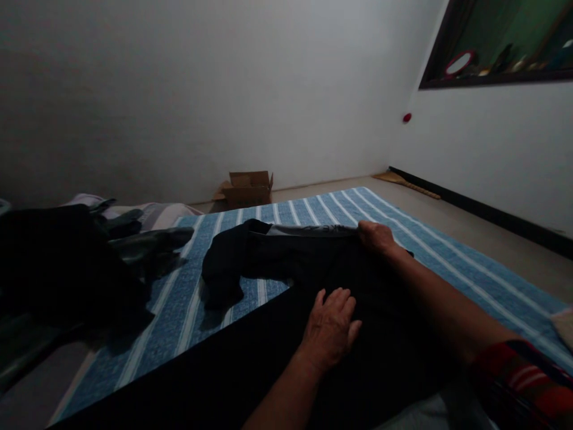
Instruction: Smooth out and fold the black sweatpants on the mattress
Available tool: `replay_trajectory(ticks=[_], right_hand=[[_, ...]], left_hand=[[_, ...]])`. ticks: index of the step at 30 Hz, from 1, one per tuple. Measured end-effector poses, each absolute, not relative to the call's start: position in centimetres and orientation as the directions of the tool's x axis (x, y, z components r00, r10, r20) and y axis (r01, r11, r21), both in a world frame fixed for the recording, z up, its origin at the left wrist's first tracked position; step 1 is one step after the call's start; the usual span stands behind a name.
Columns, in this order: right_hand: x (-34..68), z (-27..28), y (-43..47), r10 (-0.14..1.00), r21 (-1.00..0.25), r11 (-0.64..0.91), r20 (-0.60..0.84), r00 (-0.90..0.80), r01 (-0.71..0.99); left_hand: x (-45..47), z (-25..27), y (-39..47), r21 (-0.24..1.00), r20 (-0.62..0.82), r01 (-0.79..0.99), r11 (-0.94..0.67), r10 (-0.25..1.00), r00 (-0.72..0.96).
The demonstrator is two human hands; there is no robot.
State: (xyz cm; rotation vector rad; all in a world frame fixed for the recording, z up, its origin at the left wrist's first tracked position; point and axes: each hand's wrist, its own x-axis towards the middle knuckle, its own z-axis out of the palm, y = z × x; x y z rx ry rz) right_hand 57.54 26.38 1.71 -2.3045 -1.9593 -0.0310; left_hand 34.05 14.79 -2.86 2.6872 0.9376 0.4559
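Lying across the white-striped blue sheet (170,316), the black garment (380,322) is pinched at its far, lettered grey band (313,230) by the right hand (376,237), seemingly for tautness, and apparently steadied by the flat left hand (330,325), fingers slightly apart.

open cardboard box (248,196) — pale wall (304,101)

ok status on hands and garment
Left hand resting on dark garment; right hand gripping its far edge. Striped sheet beneath. Dark clothes heaped at left.
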Motion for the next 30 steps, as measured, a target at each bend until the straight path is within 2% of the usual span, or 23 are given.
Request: replay_trajectory(ticks=[6, 10, 17, 22, 30], right_hand=[[60.4, 2.7, 25.5, 0.974, -0.175, -0.156, -0.188, 0.122, 0.972], [61.6, 3.4, 24.2, 0.955, -0.148, -0.157, -0.273, 0.112, 0.976], [61.3, 2.8, 23.5, 0.976, 0.045, -0.208, -0.053, 0.21, 0.977], [60.8, 2.6, 23.2, 0.974, 0.123, -0.221, -0.017, 0.224, 0.968], [59.9, 2.7, 21.8, 0.967, 0.21, -0.244, 0.128, 0.221, 0.947]], left_hand=[[34.0, -2.8, 14.9, 0.337, 0.183, 0.564, -0.754, 0.64, 0.746], [34.2, -2.9, 14.8, 0.323, 0.205, 0.539, -0.778, 0.614, 0.763], [34.6, -3.2, 14.5, 0.308, 0.199, 0.465, -0.83, 0.534, 0.822], [34.7, -3.5, 14.7, 0.299, 0.158, 0.487, -0.821, 0.546, 0.823], [34.7, -3.3, 14.7, 0.284, 0.111, 0.49, -0.824, 0.536, 0.837]])
